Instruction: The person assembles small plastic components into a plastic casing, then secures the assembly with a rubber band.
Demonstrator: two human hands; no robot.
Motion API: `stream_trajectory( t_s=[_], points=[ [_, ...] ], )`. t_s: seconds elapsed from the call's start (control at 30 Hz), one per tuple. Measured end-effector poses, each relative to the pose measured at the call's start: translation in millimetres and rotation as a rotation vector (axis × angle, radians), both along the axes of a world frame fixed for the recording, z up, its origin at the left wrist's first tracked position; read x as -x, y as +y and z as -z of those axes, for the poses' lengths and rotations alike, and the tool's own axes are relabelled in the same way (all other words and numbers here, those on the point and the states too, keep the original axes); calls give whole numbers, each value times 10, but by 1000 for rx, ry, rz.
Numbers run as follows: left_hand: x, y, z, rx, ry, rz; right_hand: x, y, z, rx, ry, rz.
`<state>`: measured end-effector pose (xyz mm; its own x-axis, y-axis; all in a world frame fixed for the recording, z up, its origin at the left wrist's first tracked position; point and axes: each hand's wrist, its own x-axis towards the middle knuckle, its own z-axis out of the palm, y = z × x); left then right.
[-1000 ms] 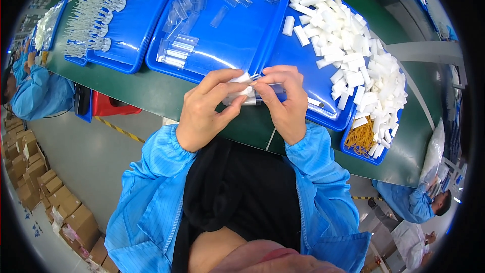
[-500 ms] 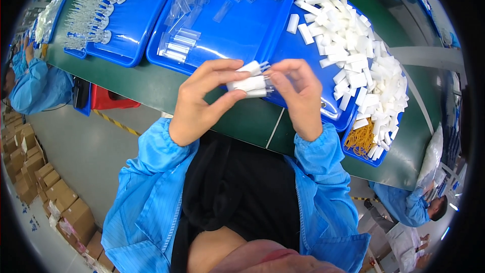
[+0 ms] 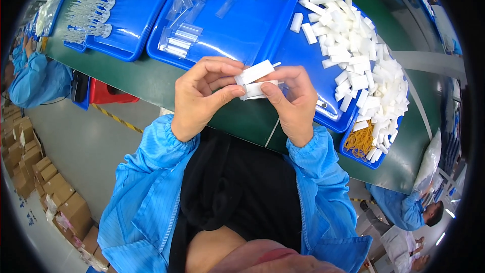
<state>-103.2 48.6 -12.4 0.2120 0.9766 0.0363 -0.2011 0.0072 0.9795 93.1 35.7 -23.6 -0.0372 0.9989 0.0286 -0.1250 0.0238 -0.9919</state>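
Between my hands is a small bundle of white rectangular blocks (image 3: 257, 72), held over the table's near edge. Clear plastic shows at the bundle's left end, and thin pale prongs stick out at the right. My left hand (image 3: 207, 93) pinches that left end between thumb and fingers. With its thumb on the lower block, my right hand (image 3: 294, 100) grips the right side, its fingers behind. The hands and upper block partly hide the rest of the bundle. Past my right hand, many loose white blocks (image 3: 353, 40) are heaped in a blue tray (image 3: 298, 50).
A blue tray (image 3: 227, 33) ahead holds clear plastic sleeves (image 3: 184, 40). Left of it, another blue tray (image 3: 124, 35) carries clear spiky plastic parts (image 3: 91, 20). Yellow rubber bands (image 3: 359, 140) lie in a small tray at right. Co-workers in blue sit at both sides.
My right hand has gone from the prongs at the right end to gripping the blocks themselves. The upper block now reaches farther right and covers most of its prongs.
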Motion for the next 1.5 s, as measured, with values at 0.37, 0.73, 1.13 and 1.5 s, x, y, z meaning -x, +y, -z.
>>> stream_trajectory(
  t_s=[0.37, 0.73, 1.13, 1.5],
  points=[
    [78, 7, -55, 122, 22, 110, -90, 1, 76, -122, -154, -89],
    [127, 102, 19, -153, 269, 122, 40, -13, -7, -255, -331, -147],
    [351, 59, -10, -197, 376, -160, 395, 1666, 42, -1075, -1309, -214],
    [461, 12, 78, -229, 301, -187, 392, 639, -515, 74, -66, -95]
  ],
)
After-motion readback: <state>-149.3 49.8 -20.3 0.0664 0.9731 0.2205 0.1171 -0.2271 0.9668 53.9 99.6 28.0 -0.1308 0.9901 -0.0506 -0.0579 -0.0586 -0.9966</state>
